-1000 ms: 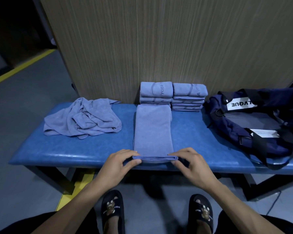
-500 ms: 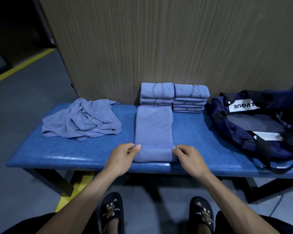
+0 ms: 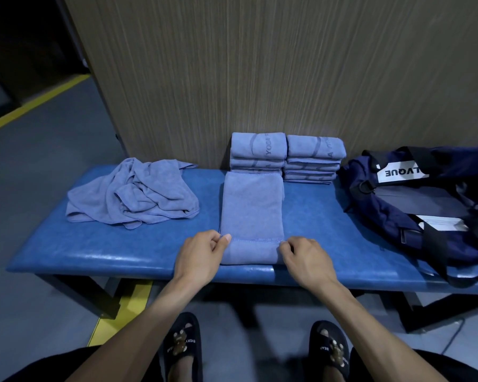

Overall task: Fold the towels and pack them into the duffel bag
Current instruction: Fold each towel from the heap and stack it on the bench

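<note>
Left hand [image 3: 202,252] and right hand [image 3: 305,256] are pinched on the towel strip's [image 3: 252,208] folded-over near edge.
Its long axis is laid straight away across the desk [image 3: 94,244], toward the folded stacks [image 3: 286,157]; the duffel bag [image 3: 414,205] is set rightward.

Looks like a gym changing room or a workshop-type hall; I can't tell which. Grey painted concrete floor [image 3: 50,150] with a yellow safety line [image 3: 36,104] running off to my left. A long bench with blue vinyl padding [image 3: 127,252] on a black metal frame stands against a tall wood-grain laminate panel [image 3: 260,64]. Yoga-branded towels in two folded stacks [image 3: 286,158] sit on it. My feet wear black slippers [image 3: 181,346].
</note>
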A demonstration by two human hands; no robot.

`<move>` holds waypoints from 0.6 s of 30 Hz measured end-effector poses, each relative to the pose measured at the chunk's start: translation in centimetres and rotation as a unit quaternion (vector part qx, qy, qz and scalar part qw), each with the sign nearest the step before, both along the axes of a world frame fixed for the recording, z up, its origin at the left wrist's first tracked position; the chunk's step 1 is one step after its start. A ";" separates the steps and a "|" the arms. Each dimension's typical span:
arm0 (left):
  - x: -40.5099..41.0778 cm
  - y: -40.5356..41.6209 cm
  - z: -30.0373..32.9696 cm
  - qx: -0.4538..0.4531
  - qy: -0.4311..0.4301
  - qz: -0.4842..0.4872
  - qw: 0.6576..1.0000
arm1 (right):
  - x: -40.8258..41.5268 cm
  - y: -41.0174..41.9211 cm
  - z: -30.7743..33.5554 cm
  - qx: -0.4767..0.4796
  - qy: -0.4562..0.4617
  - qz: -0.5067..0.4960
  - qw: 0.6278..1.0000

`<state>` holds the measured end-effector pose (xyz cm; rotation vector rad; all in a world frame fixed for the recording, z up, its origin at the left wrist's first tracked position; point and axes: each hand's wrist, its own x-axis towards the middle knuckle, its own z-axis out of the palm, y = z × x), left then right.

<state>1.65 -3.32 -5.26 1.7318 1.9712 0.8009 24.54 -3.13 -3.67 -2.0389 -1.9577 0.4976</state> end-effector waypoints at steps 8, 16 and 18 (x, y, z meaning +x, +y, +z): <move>0.1 0.2 -0.1 -0.018 0.068 0.003 0.998 | -0.5 -0.4 -1.3 0.061 -0.075 -0.011 0.995; 0.3 0.7 0.0 -0.049 0.142 -0.007 0.989 | -1.0 -0.5 -1.5 0.098 -0.091 -0.026 0.991; 0.6 0.7 0.3 -0.047 0.154 -0.010 0.987 | -1.1 -0.3 -1.4 0.083 -0.098 -0.033 0.991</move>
